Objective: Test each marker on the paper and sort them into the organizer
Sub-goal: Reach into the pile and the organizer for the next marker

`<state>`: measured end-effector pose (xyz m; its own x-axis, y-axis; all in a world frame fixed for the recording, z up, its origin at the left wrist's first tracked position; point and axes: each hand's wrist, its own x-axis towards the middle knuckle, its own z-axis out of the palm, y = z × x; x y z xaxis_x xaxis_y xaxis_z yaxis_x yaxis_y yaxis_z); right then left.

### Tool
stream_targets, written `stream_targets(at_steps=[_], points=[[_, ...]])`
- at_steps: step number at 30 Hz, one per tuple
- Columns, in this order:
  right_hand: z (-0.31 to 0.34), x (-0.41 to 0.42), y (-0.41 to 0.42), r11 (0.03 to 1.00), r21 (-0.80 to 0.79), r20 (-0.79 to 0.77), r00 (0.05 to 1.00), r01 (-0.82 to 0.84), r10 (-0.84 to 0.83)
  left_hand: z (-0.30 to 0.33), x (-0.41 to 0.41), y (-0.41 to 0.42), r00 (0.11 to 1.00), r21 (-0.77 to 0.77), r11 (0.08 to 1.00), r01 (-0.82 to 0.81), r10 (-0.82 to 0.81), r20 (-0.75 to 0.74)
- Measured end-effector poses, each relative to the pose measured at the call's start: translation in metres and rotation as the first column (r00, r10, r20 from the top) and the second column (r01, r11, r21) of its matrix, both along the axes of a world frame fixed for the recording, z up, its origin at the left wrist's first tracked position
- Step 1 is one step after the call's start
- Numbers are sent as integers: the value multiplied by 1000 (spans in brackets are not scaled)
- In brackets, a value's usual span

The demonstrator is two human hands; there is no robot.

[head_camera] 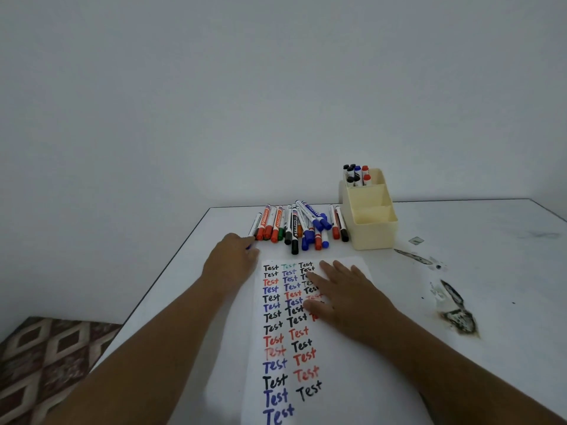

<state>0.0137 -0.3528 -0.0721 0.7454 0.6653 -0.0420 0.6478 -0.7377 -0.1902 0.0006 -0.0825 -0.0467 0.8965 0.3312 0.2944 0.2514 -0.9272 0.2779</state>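
A white paper [285,363] lies on the table, covered with rows of the word "Test" in black, blue, red and green. My right hand [346,297] rests flat on its upper right part with fingers spread, holding nothing. My left hand [233,259] is at the paper's top left corner, fingers curled, with the blue end of a marker [248,247] showing under them. Its fingertips touch the left end of a pile of markers [299,227] lying just beyond the paper. A cream organizer [372,228] stands right of the pile, several markers [356,175] upright in its back compartment.
The organizer's two front compartments look empty. Dark burnt or stained patches [458,317] mark the white table to the right. The table's left edge [159,289] runs diagonally, with a patterned rug [46,360] on the floor below. A plain wall stands behind.
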Motion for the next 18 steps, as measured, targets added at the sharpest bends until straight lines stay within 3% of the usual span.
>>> stream_targets(at_steps=[4,9,13,15,18], points=[[1,-1,-1,1000,13,-8,1000,-1,1,1,9,8,998,84,995,-62,65,-29],[1,0,0,1000,15,-23,1000,5,-5,-6,11,20,993,28,993,-118,118,23],[0,1,0,1000,19,-22,1000,4,-4,-15,20,40,986,37,987,-158,160,-56],[-1,1,0,1000,11,-22,1000,4,-4,-12,18,44,974,-19,978,-209,207,-95],[-1,1,0,1000,13,-22,1000,3,-2,-3,0,29,974,-264,940,-215,227,12]])
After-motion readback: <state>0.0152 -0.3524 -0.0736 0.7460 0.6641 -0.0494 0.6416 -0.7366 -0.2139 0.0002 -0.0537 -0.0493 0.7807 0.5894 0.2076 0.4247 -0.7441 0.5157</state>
